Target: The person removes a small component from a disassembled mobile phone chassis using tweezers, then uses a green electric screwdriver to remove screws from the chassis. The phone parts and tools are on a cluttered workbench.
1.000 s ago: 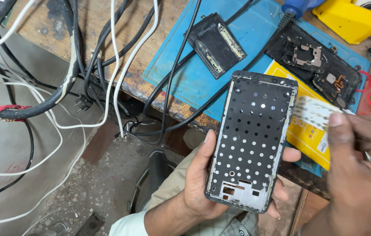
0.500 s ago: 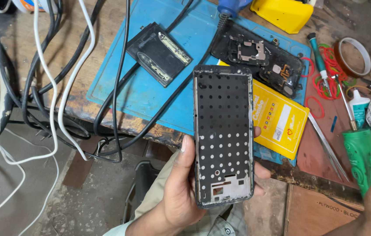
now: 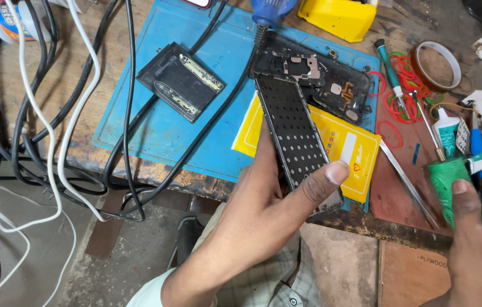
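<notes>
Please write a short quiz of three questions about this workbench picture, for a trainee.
1. True or false: the left hand holds the perforated phone frame.
2. What does the right hand grip? A) green tool B) tape roll C) tweezers
3. What colour is the mat under the loose battery?

Key:
1. True
2. A, the green tool; the tape roll and tweezers lie on the bench
3. Blue
</notes>
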